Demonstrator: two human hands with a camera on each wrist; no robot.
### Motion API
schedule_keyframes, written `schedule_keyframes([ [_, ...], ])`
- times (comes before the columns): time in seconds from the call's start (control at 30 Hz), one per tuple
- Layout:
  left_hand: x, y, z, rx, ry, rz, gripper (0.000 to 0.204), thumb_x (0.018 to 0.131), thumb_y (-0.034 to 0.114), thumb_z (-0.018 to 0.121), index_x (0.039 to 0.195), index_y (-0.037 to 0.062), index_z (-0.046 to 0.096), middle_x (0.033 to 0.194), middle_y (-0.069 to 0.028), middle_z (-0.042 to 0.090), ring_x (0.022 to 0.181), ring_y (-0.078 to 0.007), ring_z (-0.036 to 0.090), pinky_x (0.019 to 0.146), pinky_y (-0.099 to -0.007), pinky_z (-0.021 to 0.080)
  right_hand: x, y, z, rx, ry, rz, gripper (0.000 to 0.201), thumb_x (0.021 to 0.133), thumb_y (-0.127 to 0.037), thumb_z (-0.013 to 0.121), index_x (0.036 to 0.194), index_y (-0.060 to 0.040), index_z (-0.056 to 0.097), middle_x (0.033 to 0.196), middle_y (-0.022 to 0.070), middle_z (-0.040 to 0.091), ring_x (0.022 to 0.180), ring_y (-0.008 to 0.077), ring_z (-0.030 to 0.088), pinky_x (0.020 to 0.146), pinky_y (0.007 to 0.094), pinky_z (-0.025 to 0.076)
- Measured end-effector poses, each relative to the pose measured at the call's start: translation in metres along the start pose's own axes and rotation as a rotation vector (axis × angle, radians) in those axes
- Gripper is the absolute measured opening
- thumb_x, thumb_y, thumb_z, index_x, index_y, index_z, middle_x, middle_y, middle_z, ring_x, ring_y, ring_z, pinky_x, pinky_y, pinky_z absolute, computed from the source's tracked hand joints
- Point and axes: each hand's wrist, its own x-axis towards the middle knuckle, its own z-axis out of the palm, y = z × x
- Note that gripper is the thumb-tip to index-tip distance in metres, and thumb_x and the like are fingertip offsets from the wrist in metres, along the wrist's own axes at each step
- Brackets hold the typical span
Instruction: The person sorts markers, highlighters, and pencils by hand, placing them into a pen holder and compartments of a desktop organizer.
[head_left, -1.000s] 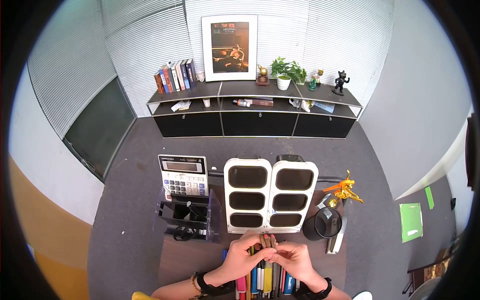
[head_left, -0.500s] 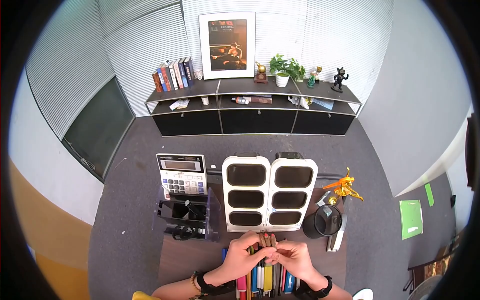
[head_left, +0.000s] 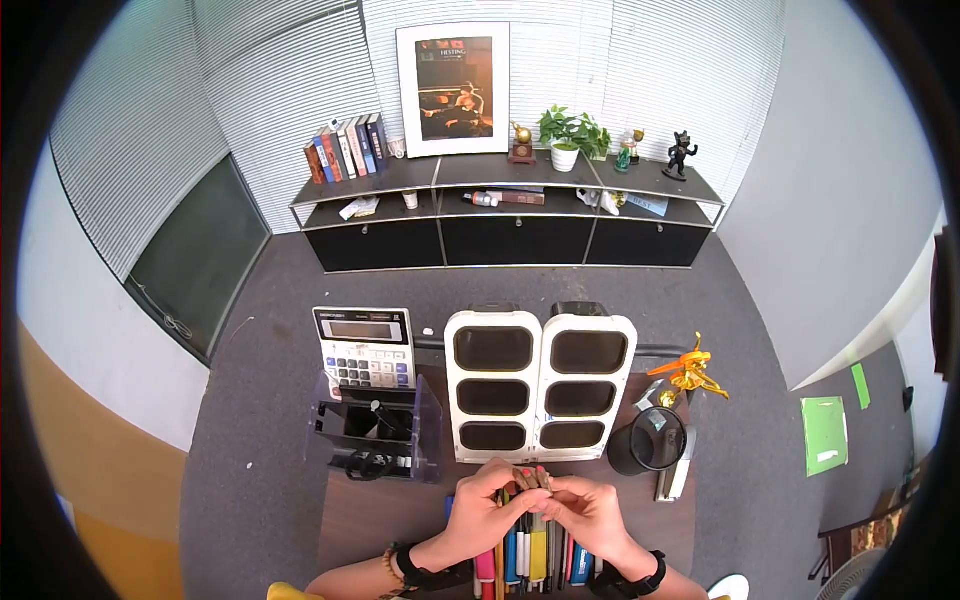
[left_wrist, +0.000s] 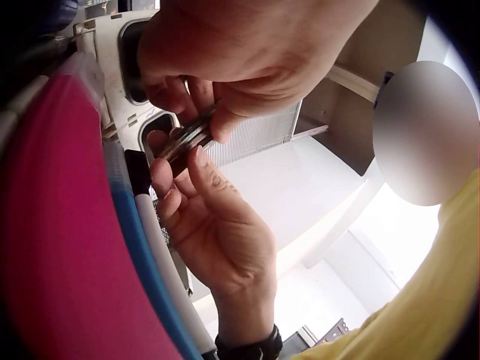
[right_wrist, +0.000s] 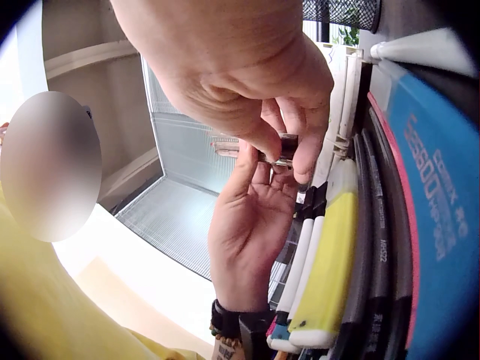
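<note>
Both hands meet over the row of pens. My left hand (head_left: 485, 520) and my right hand (head_left: 590, 515) pinch a small dark object (left_wrist: 187, 141) with shiny silvery edges between thumbs and fingers. In the right wrist view, the dark, metal-edged object (right_wrist: 286, 150) sits between the fingertips of both hands. I cannot tell what kind of thing it is; the fingers hide much of it. Below the hands lie a yellow highlighter (right_wrist: 330, 262), a pink marker (left_wrist: 56, 202) and several slim pens (head_left: 520, 555), packed side by side.
Behind the hands stands a white organizer (head_left: 540, 390) with dark windows. To its left are a calculator (head_left: 365, 350) and a clear desk caddy (head_left: 425, 440). At right stand a black mesh pen cup (head_left: 645, 440), a stapler (head_left: 676, 475) and a golden figurine (head_left: 688, 372).
The hands stay together over the pens while the fingers shift slightly around the small object. The head view has moved a little.
</note>
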Motion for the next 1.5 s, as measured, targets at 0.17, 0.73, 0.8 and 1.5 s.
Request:
schedule_keyframes([
  [0.17,-0.001,-0.007,0.002,-0.015,0.001,0.043,0.017,0.09,0.012,0.086,0.103,0.0027,0.08,0.083,-0.0048,0.068,0.077,-0.012,0.061,0.07,-0.0282,0.05,-0.001,0.004,-0.001,0.008,-0.002,-0.02,0.03,0.1,0.002,0.073,0.129,0.0089,0.069,0.111,0.0126,0.076,0.093,0.0136,0.073,0.082,0.0292,0.062],
  [0.73,-0.004,-0.014,-0.003,-0.008,-0.123,-0.012,0.02,0.096,0.002,0.079,0.115,-0.002,0.076,0.108,-0.0045,0.067,0.093,-0.008,0.064,0.084,-0.027,0.052,0.0,0.0,-0.001,0.033,-0.053,0.03,0.011,0.1,0.004,0.07,0.108,0.0116,0.073,0.097,0.0138,0.077,0.092,0.0203,0.079,0.078,0.0309,0.066],
  [0.8,-0.003,-0.018,-0.003,-0.017,-0.129,-0.013,0.021,0.096,0.002,0.079,0.117,-0.0019,0.075,0.108,-0.0045,0.067,0.094,-0.0082,0.064,0.085,-0.0269,0.052,0.0,-0.001,0.0,0.032,-0.055,0.043,0.012,0.101,0.003,0.071,0.109,0.0113,0.073,0.097,0.0135,0.077,0.09,0.0202,0.079,0.077,0.031,0.066],
  [1.5,-0.007,-0.005,-0.008,-0.568,-0.007,-0.185,0.063,0.118,0.031,0.044,0.061,0.0116,0.027,0.057,0.0024,0.029,0.054,-0.0111,0.026,0.054,-0.0315,0.024,0.001,-0.005,-0.005,0.18,-0.097,0.079,0.018,0.1,0.0,0.074,0.113,0.0112,0.074,0.1,0.0147,0.079,0.084,0.0183,0.078,0.073,0.0293,0.064],
])
